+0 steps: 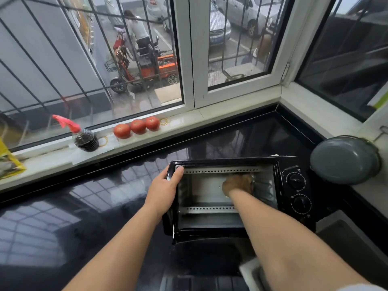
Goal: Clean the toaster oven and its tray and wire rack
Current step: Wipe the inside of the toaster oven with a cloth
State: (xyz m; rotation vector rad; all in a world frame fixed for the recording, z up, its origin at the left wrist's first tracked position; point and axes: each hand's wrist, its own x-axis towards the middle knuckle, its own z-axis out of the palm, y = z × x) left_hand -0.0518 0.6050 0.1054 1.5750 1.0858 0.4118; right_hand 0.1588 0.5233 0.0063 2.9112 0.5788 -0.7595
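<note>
The black toaster oven (294,198) stands on the dark glossy counter with its opening turned toward me and its door (205,255) folded down in front. Its metal cavity holds no tray or rack that I can see. My left hand (165,190) grips the oven's left front frame, thumb hooked over the upper left corner. My right hand (238,184) reaches deep into the cavity and lies against the back wall near the right side. It is shadowed and blurred, so I cannot tell whether it holds a cloth.
A grey pan (344,160) sits right of the oven on the pale ledge. Three tomatoes (137,127), a dark bottle with a red spray top (85,139) and a yellow bag (8,160) line the windowsill. Something white (249,269) lies under my right forearm.
</note>
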